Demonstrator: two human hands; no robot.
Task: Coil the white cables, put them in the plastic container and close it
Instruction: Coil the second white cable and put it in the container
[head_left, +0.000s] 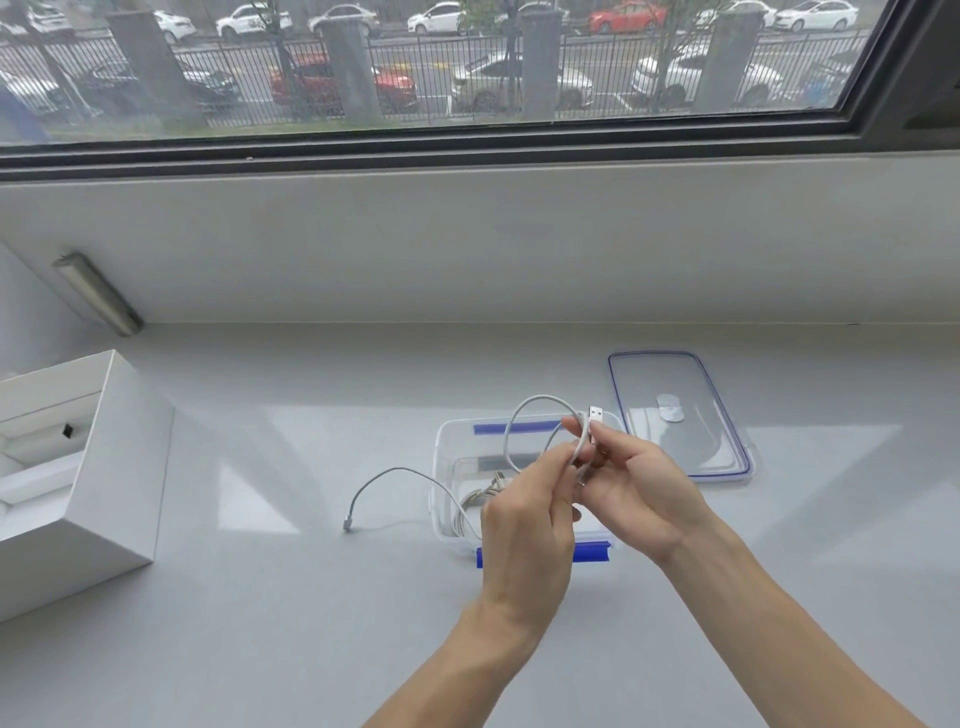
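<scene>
White USB cable (519, 415) pinched by both hands, right hand (631, 491) at plug, left hand (524, 525) on loop; free tail trails left, nearer left hand.

Lid (675, 415) lies right of container (441, 467) (box (119, 467) far left).

You hold a white USB cable (511, 441) looped above the open clear plastic container (441, 467), its tail trailing left onto the table. Another coiled cable (470, 506) lies inside. The blue-rimmed lid (675, 415) rests flat just right.
</scene>
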